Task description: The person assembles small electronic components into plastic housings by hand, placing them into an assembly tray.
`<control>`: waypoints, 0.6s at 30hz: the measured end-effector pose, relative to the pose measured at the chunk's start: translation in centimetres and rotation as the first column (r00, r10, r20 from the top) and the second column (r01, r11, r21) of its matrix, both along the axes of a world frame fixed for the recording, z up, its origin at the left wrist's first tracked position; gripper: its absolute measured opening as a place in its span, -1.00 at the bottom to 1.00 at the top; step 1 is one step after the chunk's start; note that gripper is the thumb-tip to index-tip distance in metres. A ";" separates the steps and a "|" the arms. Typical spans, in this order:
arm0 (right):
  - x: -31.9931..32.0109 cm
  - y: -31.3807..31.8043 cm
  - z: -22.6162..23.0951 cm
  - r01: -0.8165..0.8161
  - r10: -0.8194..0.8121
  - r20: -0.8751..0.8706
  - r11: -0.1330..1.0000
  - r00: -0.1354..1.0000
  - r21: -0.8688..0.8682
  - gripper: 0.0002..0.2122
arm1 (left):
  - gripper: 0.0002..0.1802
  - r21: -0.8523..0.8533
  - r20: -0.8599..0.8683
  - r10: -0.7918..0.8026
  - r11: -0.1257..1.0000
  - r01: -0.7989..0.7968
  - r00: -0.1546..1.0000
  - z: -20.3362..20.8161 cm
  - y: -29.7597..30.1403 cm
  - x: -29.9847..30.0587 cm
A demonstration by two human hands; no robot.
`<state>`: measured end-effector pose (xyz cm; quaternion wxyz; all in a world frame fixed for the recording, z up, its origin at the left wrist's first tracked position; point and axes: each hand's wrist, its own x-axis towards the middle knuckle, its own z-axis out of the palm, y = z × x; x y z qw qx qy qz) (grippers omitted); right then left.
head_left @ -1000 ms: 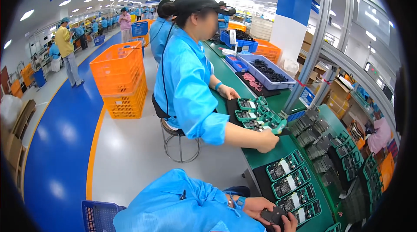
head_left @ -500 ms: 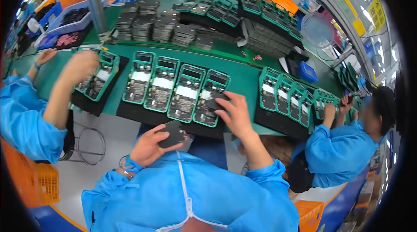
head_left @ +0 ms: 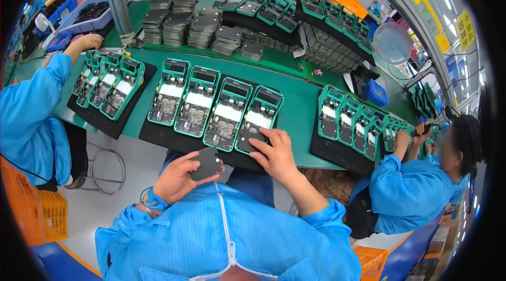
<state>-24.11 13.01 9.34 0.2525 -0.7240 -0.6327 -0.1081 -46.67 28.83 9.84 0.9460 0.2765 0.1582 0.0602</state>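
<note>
Right plate (head_left: 246, 136) moved nearer; its device (head_left: 259, 118) slants lengthwise away, rightward.

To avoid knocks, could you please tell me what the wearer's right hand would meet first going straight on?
The right hand would probably meet the rightmost green-framed unit of the four in front first; its fingers lie over that unit's lower end, though whether they touch is unclear.

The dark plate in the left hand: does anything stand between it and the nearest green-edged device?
Nothing visible stands between the dark plate, in the left hand, and this green-edged device. The right hand is off to the side, over the neighbouring device's lower end.
</note>
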 end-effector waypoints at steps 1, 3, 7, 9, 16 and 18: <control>-0.1 0.1 0.0 0.000 0.000 -0.001 1.000 1.000 -0.001 -0.69 | -0.54 0.000 -0.001 -0.004 1.000 0.004 1.000 0.1 0.1 -0.1; -0.4 0.2 -0.1 0.028 -0.028 -0.013 0.999 1.000 0.017 -0.69 | -0.54 -0.003 -0.003 -0.008 1.000 0.008 1.000 0.0 0.2 -0.2; -0.8 0.2 -0.4 0.042 -0.041 -0.042 0.999 0.998 0.031 -0.69 | -0.52 -0.006 -0.009 -0.016 1.000 0.016 1.000 -0.1 0.4 -0.6; -1.1 0.3 -0.3 0.067 -0.066 -0.037 0.997 0.997 0.040 -0.68 | -0.52 -0.019 -0.013 -0.021 1.000 0.021 1.000 -0.1 0.4 -0.6; -1.6 -0.1 0.2 0.073 -0.067 0.064 0.993 0.996 -0.091 -0.65 | -0.53 -0.011 -0.039 -0.030 1.000 0.030 0.999 -0.3 0.6 -0.9; -2.0 0.1 0.4 0.100 -0.093 0.087 0.992 0.992 -0.083 -0.64 | -0.54 -0.013 -0.045 -0.029 1.000 0.028 0.999 -0.6 0.6 -0.9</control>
